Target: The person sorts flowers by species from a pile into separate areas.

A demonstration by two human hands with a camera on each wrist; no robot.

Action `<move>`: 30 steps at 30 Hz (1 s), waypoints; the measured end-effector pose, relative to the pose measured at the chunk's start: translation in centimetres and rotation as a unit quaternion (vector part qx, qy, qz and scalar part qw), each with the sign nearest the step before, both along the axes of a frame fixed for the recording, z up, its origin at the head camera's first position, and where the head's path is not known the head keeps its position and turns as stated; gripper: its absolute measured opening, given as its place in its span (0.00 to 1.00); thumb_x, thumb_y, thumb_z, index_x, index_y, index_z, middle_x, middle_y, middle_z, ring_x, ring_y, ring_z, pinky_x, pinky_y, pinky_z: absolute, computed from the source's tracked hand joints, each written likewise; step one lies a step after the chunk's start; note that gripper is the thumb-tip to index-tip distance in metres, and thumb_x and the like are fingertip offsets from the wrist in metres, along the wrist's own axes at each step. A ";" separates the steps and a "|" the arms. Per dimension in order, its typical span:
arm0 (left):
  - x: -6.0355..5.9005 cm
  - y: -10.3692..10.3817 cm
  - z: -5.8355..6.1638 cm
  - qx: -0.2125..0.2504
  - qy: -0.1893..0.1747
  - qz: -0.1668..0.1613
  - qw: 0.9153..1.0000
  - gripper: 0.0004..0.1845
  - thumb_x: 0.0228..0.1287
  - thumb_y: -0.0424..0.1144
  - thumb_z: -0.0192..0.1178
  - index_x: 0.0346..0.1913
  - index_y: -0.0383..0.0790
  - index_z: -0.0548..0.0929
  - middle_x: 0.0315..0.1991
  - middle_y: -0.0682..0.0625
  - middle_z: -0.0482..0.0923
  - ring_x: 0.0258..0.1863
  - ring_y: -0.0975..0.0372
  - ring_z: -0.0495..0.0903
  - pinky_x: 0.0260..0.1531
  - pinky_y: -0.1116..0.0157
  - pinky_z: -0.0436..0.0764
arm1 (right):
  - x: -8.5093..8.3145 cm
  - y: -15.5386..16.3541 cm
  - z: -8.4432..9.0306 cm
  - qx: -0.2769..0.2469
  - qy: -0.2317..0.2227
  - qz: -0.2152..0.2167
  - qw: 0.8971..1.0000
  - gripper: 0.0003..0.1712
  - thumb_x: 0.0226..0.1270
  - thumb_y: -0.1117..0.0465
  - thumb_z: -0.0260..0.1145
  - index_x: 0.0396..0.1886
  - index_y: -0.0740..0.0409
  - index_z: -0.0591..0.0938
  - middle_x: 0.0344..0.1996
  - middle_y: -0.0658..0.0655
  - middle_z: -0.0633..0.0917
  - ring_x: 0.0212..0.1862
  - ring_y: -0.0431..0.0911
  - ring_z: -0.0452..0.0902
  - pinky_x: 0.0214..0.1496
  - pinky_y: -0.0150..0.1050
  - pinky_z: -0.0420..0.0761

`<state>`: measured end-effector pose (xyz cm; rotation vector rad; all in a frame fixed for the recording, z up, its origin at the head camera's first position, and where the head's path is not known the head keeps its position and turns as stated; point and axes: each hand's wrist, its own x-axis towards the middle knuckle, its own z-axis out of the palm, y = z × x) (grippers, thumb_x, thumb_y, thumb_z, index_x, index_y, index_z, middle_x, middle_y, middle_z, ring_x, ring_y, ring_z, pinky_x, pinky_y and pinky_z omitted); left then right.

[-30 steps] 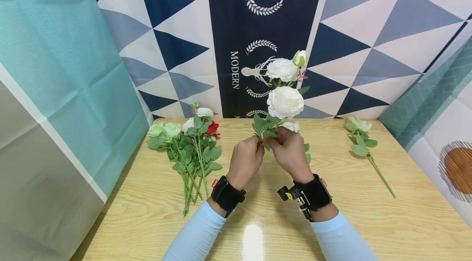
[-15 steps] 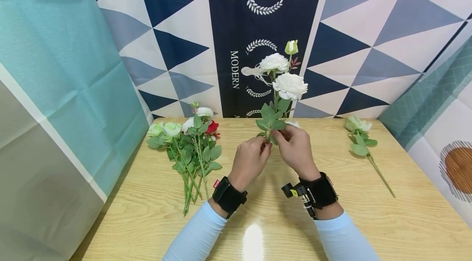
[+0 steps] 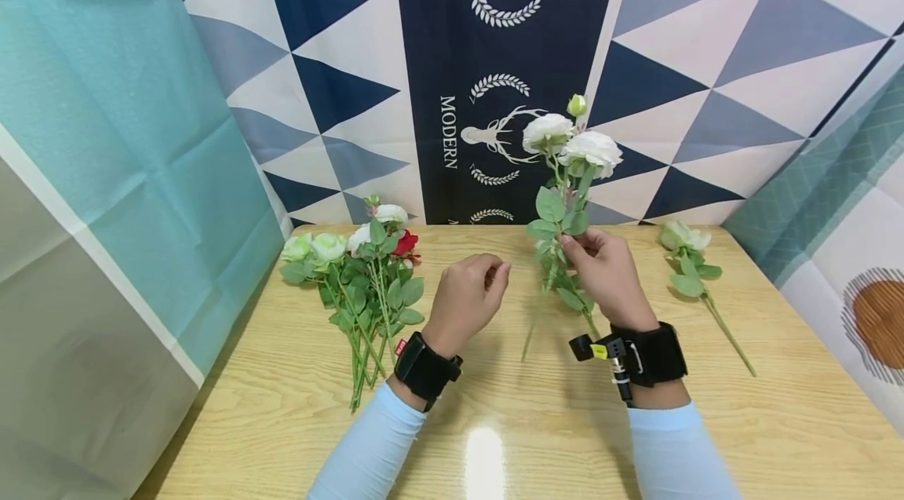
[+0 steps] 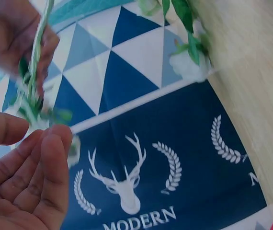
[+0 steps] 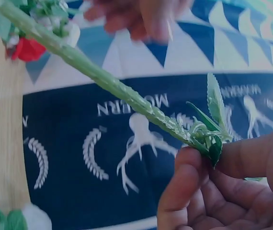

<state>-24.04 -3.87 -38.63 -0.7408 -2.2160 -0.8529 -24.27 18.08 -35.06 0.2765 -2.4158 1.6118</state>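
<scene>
The right hand [image 3: 606, 274] holds a white rose stem [image 3: 565, 249] upright over the middle of the tabletop [image 3: 791, 421], its fingers [image 5: 184, 191] curled and pinching the green stalk just below a small cluster of leaves, as the right wrist view shows plainly. The blooms stand above the hand and the bare stalk slants down past the wrist toward the wood. The left hand [image 3: 464, 302] hovers just beside, apart from the stem, its fingers [image 4: 45, 172] loosely curled and holding nothing. To carry this hold well, the pinch seems best kept firm at the leaf joint, where the stalk is least likely to spin, with the heavy heads balanced upright so they do not tip the stem over. A bunch of flowers [image 3: 360, 272] with white, pale green and one red head lies on the tabletop to the left, and a single pale rose [image 3: 688, 257] lies to the right, both well apart from the hands.
</scene>
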 end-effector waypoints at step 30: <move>-1.4 -4.8 0.8 0.020 -0.017 0.172 0.985 0.15 0.74 0.39 0.62 0.27 0.38 0.86 0.17 0.52 0.76 0.14 0.63 0.70 0.15 0.67 0.68 | -5.0 6.9 -7.5 0.061 -0.197 -0.010 0.978 0.15 0.83 0.65 0.45 0.32 0.65 0.71 0.34 0.62 0.70 0.32 0.50 0.61 0.38 0.46 0.63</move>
